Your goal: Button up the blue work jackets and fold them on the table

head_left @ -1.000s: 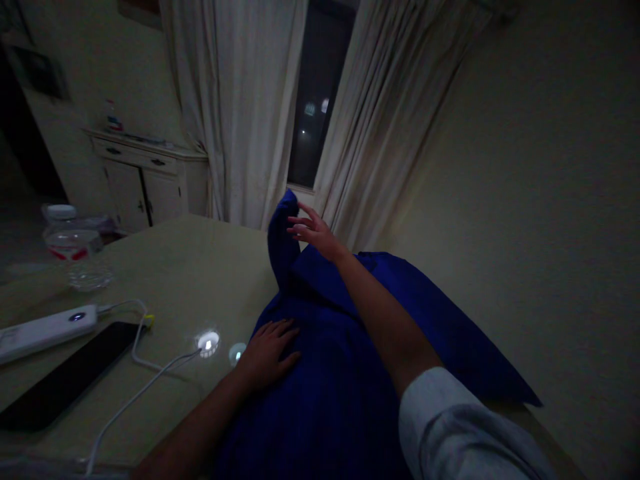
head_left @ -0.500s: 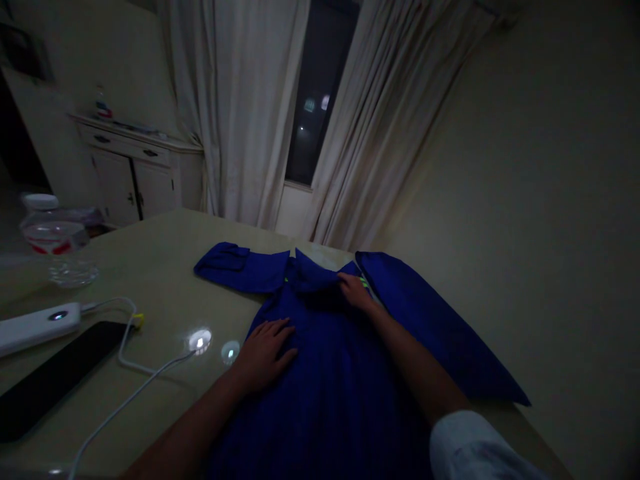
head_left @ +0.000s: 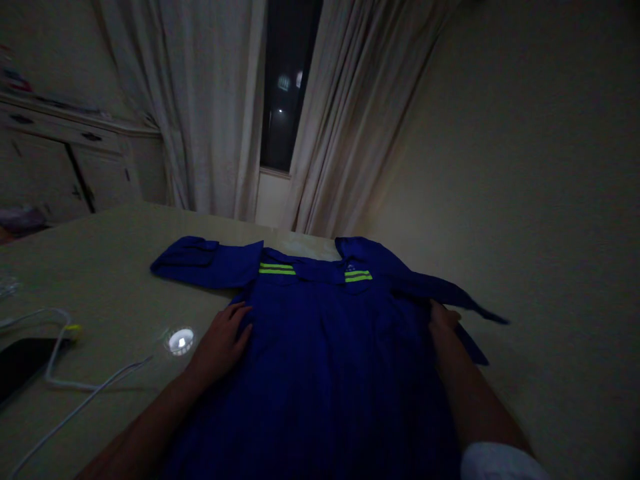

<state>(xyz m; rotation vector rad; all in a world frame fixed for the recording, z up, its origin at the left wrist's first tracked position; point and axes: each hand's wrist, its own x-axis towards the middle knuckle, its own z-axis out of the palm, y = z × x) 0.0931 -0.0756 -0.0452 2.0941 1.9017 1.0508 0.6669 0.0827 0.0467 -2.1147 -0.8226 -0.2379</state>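
Note:
A dark blue shirt (head_left: 325, 347) with two yellow-green stripe patches near the shoulders lies spread flat on the pale table (head_left: 100, 280). My left hand (head_left: 220, 340) rests open, fingers flat, on the shirt's left side below the left sleeve. My right hand (head_left: 443, 320) is at the shirt's right edge, where the right sleeve folds back and hangs over the table's side. Its fingers are tucked against the cloth and mostly hidden in the dim light.
A white cable (head_left: 75, 393) runs across the table at the left to a small glowing round light (head_left: 181, 340). A dark phone (head_left: 20, 363) lies at the left edge. Curtains (head_left: 210, 107) and a dark window stand behind, with a white cabinet (head_left: 60, 160) at the far left.
The raised left sleeve has been laid flat on the table. My right hand has moved from the collar down to the shirt's right edge. The view has turned right, the bottle now out of sight.

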